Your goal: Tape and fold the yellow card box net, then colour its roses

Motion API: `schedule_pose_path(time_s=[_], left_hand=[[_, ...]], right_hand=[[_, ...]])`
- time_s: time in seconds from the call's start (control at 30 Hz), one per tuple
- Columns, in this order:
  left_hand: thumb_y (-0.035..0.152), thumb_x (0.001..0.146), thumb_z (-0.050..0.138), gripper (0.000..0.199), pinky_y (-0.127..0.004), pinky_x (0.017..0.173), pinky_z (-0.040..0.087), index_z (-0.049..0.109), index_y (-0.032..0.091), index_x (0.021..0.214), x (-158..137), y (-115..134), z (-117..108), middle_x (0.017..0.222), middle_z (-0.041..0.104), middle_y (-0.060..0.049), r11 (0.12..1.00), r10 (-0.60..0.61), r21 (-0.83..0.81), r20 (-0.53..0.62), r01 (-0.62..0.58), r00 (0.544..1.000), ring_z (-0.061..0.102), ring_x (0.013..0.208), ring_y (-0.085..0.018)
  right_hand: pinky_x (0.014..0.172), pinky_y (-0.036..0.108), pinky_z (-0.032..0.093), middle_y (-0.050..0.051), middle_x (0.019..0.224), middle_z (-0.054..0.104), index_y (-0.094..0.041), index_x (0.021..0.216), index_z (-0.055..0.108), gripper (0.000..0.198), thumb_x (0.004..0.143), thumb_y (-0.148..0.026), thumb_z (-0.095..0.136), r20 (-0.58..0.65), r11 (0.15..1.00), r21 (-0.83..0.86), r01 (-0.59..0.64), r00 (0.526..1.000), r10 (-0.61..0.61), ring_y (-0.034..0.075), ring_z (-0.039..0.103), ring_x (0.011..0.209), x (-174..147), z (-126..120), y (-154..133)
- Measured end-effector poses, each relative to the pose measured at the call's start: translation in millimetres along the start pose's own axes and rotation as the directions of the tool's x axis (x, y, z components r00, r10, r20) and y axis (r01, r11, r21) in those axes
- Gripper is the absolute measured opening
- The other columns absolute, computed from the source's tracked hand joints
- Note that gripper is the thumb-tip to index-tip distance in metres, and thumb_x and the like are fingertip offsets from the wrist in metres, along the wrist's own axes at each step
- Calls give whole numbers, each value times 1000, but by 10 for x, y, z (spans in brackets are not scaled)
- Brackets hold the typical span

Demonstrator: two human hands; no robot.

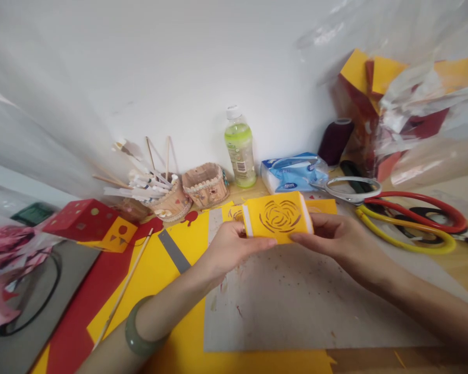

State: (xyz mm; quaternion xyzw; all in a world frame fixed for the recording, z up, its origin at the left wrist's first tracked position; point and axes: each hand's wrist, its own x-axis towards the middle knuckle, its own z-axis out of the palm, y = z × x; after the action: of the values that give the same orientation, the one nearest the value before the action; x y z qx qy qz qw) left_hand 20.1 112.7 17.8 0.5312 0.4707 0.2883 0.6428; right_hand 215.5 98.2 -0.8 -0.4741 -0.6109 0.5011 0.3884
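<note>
left arm (175, 301): extends from lower left | left hand (230, 244): centre, gripping | right arm (409, 291): from lower right | right hand (335, 236): right of centre, fingers (327, 221) bent

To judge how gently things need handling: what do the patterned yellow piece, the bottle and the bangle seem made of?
Patterned yellow piece: likely matte card or stiff paper, from its thin slits and flat faces.
Bottle: probably smooth, clear plastic, given its see-through shoulder.
Bangle: smooth, grey-green; perhaps jade, though glass or plastic could look alike.
</note>
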Motion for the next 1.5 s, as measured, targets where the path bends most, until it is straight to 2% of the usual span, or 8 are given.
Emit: schedule_pose_path(time_s=[0.27, 0.47, 0.67, 0.83, 1.03, 1.23, 1.5], left_hand=[[19, 63, 69, 20, -31, 78, 48, 71, 19, 83, -33, 0, 66, 95, 70, -5, 991, 105, -81, 5, -104, 994, 63, 91, -22], [18, 63, 68, 21, -30, 77, 48, 71, 19, 83, -39, 1, 93, 97, 69, -5, 988, 153, -20, -39, -154, 987, 63, 91, -22], [19, 63, 67, 22, -29, 75, 47, 71, 17, 84, -68, 41, 40, 97, 69, -6, 993, 105, -61, 14, -104, 994, 63, 86, -20], [22, 61, 66, 17, -30, 70, 45, 70, 15, 75, -89, 70, 4, 84, 69, -7, 998, 58, -38, 15, -57, 998, 62, 76, -20], [24, 59, 68, 9, -29, 67, 45, 68, 16, 62, -74, 79, 0, 88, 67, -7, 994, 107, 20, -34, -107, 994, 61, 78, -19], [26, 57, 70, 11, -26, 60, 44, 67, 15, 57, -58, 45, 16, 71, 64, -5, 989, 140, 55, -127, -134, 982, 58, 70, -17], [32, 58, 73, 19, -27, 66, 43, 64, 15, 53, 17, 20, -27, 75, 64, -4, 969, 222, 133, -91, -209, 971, 57, 71, -16]], right_hand=[[82, 39, 48, 2, 97, 71, -28, 94, 72, 29, 69, -41, 67, 53, 1000, -28, -7, 999, 9, 26, 63, 90, -19, 16, -80], [84, 39, 48, 0, 93, 72, -31, 91, 73, 23, 70, -39, 67, 34, 1000, -6, 7, 999, -7, 25, 64, 90, -17, 53, -59], [84, 38, 49, -1, 94, 72, -31, 93, 72, 23, 70, -35, 68, 133, 995, 81, -57, 990, 46, 24, 65, 91, -6, -47, -81], [85, 39, 49, 1, 98, 71, -28, 97, 71, 28, 70, -34, 68, 128, 993, 90, -76, 990, 65, 25, 64, 93, -19, -105, -86], [86, 40, 49, 0, 98, 71, -29, 98, 70, 27, 71, -34, 67, 102, 998, 55, -42, 994, 36, 25, 64, 93, -10, -115, -93], [87, 40, 48, -1, 99, 71, -31, 98, 70, 28, 70, -33, 69, 57, 999, 33, 13, 998, -15, 25, 64, 95, -13, -113, -71], [93, 44, 43, 1, 100, 70, -26, 98, 70, 29, 71, -37, 66, 103, 998, 45, 54, 993, -58, 25, 61, 100, 14, -139, -95]])
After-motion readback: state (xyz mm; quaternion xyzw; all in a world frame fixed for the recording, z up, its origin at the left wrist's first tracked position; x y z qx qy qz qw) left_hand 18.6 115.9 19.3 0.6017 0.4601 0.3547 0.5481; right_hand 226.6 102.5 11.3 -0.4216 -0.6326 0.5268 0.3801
